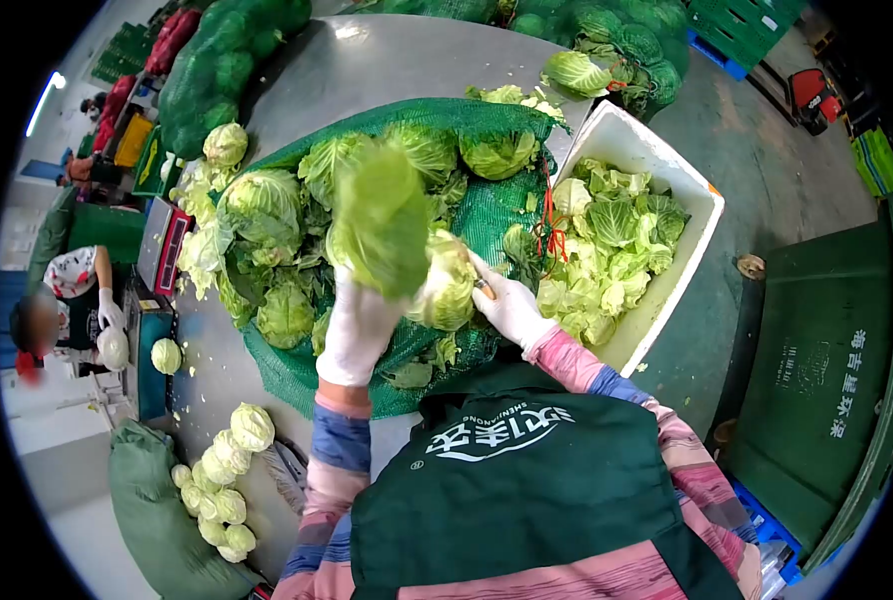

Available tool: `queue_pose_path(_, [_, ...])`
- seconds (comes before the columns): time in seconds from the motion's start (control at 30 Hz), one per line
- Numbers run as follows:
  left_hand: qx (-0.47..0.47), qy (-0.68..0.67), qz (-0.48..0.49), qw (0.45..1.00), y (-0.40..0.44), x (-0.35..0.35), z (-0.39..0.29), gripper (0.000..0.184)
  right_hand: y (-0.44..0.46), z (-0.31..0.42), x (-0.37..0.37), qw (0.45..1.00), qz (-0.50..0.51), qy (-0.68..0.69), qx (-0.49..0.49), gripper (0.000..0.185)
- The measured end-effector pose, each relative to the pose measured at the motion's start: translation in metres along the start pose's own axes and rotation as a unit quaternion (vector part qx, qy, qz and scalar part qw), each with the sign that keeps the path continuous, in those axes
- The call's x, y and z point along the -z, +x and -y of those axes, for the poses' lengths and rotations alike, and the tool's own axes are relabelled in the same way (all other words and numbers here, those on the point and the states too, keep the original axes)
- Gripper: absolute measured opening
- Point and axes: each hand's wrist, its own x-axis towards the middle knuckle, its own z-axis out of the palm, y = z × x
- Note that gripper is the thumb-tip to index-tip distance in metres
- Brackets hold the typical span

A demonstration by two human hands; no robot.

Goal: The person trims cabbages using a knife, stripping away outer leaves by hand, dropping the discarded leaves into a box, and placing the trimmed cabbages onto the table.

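Note:
My left hand (355, 325), in a white glove, is raised over the pile and closed on a loose green cabbage leaf (382, 215), which is blurred by motion. Its fingertips are partly hidden behind the leaf. My right hand (512, 308), also gloved, grips a knife by its brown handle (485, 290); the blade is not visible. Right beside it is a pale trimmed cabbage (447, 285), which the right fingers seem to touch. Around both hands lie several leafy cabbages (264, 205) on an opened green mesh sack (487, 215).
A white foam box (702, 215) of loose leaves (617, 220) stands at my right. Trimmed cabbages (232, 455) sit at the left on the metal table (317, 70). A scale (162, 245) and a co-worker (72, 300) holding a cabbage are farther left. A green bin (817, 370) stands right.

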Motion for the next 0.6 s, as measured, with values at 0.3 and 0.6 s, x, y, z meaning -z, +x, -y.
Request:
queue_pose_path(0.3, [0.191,0.184,-0.326,0.907,0.001,0.025,0.091,0.097,-0.023,-0.048,0.001,0.966,-0.086,0.224,-0.096,0.053])
queue_pose_path(0.6, [0.015,0.345,-0.106,0.933,0.008,0.077,0.117,0.093,-0.004,-0.049,0.047,0.986,-0.134,-0.060,0.082,0.057])
